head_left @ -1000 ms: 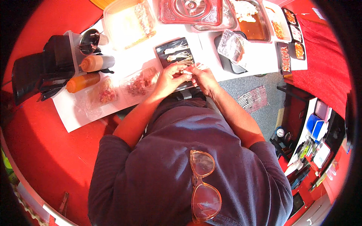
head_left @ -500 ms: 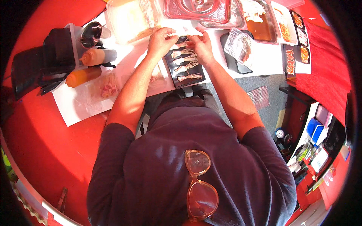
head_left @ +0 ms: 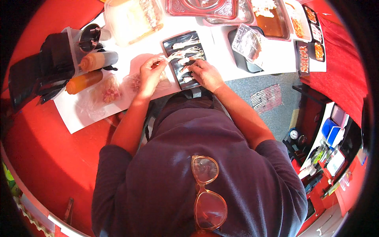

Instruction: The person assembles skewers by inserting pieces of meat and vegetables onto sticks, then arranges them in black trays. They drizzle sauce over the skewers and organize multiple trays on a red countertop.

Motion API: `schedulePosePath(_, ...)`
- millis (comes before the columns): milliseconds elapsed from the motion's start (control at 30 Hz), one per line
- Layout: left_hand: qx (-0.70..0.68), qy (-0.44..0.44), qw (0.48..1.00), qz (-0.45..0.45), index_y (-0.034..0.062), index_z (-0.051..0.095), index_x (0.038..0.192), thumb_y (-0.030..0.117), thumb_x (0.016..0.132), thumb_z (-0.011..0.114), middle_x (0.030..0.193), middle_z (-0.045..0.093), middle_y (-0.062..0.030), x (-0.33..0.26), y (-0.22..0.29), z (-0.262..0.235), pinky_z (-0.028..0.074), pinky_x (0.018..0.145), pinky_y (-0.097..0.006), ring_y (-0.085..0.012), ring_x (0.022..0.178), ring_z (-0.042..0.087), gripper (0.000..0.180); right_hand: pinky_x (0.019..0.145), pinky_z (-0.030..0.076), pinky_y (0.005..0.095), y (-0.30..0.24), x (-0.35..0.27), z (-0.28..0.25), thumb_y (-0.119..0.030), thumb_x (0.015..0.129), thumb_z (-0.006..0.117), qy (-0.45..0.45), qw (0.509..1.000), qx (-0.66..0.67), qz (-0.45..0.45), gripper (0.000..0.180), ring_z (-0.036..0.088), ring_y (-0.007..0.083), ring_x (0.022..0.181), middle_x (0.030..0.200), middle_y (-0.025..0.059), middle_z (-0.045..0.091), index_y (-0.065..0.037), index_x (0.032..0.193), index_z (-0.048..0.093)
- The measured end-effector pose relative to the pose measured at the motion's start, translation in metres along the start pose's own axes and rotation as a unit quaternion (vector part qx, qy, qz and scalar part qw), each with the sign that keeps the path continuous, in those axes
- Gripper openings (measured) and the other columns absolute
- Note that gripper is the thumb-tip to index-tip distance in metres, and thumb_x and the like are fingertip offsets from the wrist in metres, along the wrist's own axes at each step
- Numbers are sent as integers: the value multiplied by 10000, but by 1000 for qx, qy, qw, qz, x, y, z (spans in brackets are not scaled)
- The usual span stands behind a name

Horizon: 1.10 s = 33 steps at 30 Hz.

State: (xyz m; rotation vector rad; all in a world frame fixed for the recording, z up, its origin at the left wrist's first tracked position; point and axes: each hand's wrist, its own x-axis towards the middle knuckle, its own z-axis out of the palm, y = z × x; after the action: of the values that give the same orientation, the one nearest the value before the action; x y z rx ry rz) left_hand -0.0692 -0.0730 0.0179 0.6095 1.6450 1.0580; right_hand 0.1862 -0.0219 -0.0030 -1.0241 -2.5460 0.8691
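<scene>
A black rectangular tray (head_left: 169, 47) lies at the table's near edge, with several bundles of thin pale stems that look like enoki mushrooms (head_left: 185, 43) laid across it. My left hand (head_left: 152, 71) is at the tray's left side, thumb and fingers pinched on the thick end of one bundle, whose stems fan to the right over the tray. My right hand (head_left: 207, 75) reaches over the tray's right edge. Its fingers are curled down onto a bundle in the nearer half, and they partly hide it.
Left stand two sauce bottles (head_left: 85, 82) and a bin with black containers (head_left: 59, 51). Clear bags of food (head_left: 108, 93) lie by my left forearm. A large clear tub (head_left: 130, 23) and a glass-lidded dish (head_left: 201, 10) are behind. Right are a wrapped pack (head_left: 246, 43) and a broth pan (head_left: 274, 27).
Both hands have come nearer to me from the tray's far end, where they held something white. The far bundles are now uncovered, and the hands are on bundles farther down the tray.
</scene>
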Motion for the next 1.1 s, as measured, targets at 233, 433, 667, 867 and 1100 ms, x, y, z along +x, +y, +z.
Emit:
schedulePosePath(233,-185,-12,983,-10,41,703,1136,137,961,742,845,658,-4,-17,15,1,417,520,-218,-87,662,571,203,846,569,388,6,25,10,-163,893,690,-12,996,-78,-42,378,664,254,1001,1048,45,644,-210,1268,702)
schedulePosePath(433,-296,-93,950,-30,-2,654,1219,93,1004,656,973,684,-44,-32,27,19,488,708,-275,-112,787,614,234,834,566,424,1,18,2,-156,875,727,65,997,22,-28,376,656,303,969,1000,65,628,-195,1248,696)
schedulePosePath(667,260,-107,943,175,38,746,1069,170,847,794,965,699,-131,-19,-80,44,541,741,-360,-244,827,692,263,809,551,425,11,-41,3,-138,849,743,17,1000,-20,5,292,632,294,906,990,62,624,-149,1141,728)
schedulePosePath(867,305,-81,902,294,82,764,1040,181,871,759,1008,695,-115,-21,-64,43,547,801,-403,-313,951,694,196,796,548,402,6,-38,3,-161,839,757,51,998,-23,7,260,631,273,891,937,63,602,-147,1098,732)
schedulePosePath(1100,323,-64,901,283,122,774,1034,243,900,752,1007,681,-82,-25,-70,54,554,785,-394,-271,934,691,182,809,548,423,12,-22,11,-153,838,745,44,999,-23,-3,213,647,286,946,979,63,623,-155,1050,725)
